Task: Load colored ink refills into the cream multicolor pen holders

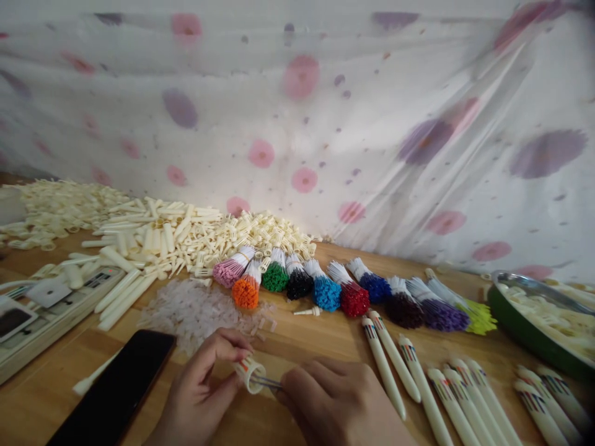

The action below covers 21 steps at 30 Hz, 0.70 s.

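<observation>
My left hand point(204, 387) pinches a short cream slotted pen barrel point(253, 376) between thumb and fingers. A bit of orange shows in one of its slots, and its open end faces right. Closed beside it, my right hand point(332, 396) grips thin blue-grey sticks point(269, 382) whose tips reach into that open end. Whether they are ink refills or tweezer tips I cannot tell. Beyond my hands lie bundles of thin white refills with coloured ends, among them orange point(245, 291), light blue point(326, 292) and red point(354, 299).
Several multicolour pens point(383, 365) lie at the right, near a green-sided metal bowl point(534, 331) of cream parts. A black phone point(116, 387) and a power strip point(60, 322) are at the left. Clear plastic bits point(186, 310) and heaped cream parts point(260, 232) lie behind.
</observation>
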{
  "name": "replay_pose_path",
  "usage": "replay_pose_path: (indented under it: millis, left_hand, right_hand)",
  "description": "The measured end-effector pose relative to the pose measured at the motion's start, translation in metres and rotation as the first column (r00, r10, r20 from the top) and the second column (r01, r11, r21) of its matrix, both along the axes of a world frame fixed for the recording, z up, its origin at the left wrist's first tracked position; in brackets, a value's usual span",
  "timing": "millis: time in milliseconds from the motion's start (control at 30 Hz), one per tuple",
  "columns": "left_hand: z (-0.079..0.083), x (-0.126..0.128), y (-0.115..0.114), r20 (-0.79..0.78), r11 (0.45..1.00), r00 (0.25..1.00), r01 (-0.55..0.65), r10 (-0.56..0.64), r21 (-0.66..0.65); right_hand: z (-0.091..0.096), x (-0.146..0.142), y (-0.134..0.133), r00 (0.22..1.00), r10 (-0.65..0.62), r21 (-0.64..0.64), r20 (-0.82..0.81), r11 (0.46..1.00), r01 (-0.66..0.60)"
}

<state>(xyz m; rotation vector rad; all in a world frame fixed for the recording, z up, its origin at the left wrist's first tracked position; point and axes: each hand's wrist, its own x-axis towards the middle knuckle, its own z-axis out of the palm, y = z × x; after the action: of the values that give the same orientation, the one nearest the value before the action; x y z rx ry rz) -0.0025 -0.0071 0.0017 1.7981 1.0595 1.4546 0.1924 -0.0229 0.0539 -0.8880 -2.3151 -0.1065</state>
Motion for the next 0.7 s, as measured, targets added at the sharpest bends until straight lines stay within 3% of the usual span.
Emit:
replay_pose_path:
  millis: [133, 233, 567, 700]
  left_hand:
    - [-0.002, -0.005, 0.001, -0.191, 0.993, 0.981, -0.008, 0.03, 0.116]
    - [-0.003, -0.006, 0.002, -0.241, 0.983, 0.969, -0.003, 0.047, 0.182]
    - [-0.003, -0.008, -0.001, -0.195, 0.98, 0.977, -0.048, 0.086, 0.192]
    - [0.0, -0.005, 0.0, -0.086, 0.991, 0.995, -0.042, 0.053, 0.127]
  right_hand:
    - [-0.01, -0.002, 0.002, 0.999, 0.012, 0.077, -0.04, 0.997, -0.009]
    - [-0.013, -0.002, 0.004, 0.999, 0.009, 0.086, -0.039, 0.996, -0.006]
    - [0.001, 0.004, 0.006, 0.997, 0.064, 0.081, 0.043, 0.994, -0.067]
    - [0.003, 0.008, 0.004, 0.999, 0.054, 0.064, 0.006, 0.997, -0.054]
